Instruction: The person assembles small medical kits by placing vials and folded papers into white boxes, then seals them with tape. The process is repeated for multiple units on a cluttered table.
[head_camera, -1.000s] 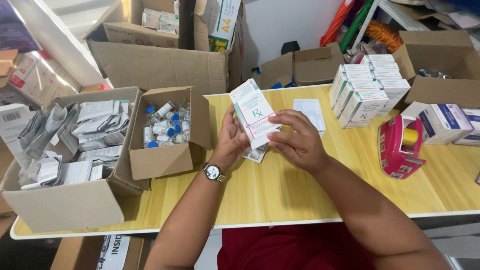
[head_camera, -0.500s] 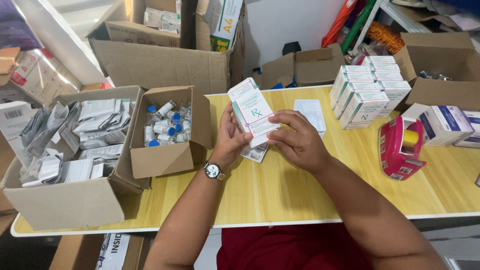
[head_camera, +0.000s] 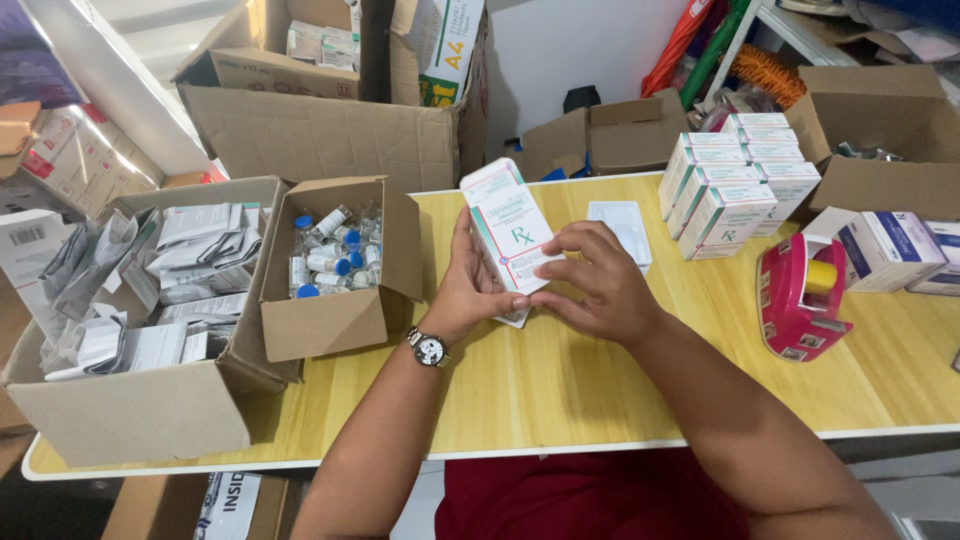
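Both my hands hold one small white medicine carton (head_camera: 508, 226) with green and red trim, tilted up over the yellow table (head_camera: 560, 390). My left hand (head_camera: 467, 288), a watch on its wrist, grips the carton's left side and lower end. On the carton's lower right my right hand (head_camera: 598, 283) has its fingers curled around the bottom flap. A folded paper piece pokes out beneath the carton. Just left of my hands stands a small cardboard box (head_camera: 330, 318) filled with blue-capped glass vials (head_camera: 330, 257).
A big cardboard box (head_camera: 120, 410) of folded leaflets sits at the left. Stacked white cartons (head_camera: 735, 190) stand at the back right, beside a white plastic tray (head_camera: 620, 225). A red tape dispenser (head_camera: 800, 295) and more boxes (head_camera: 885, 250) are on the right.
The carton has tilted slightly and shifted a little left in my hands. My right fingers have moved down to its lower end.
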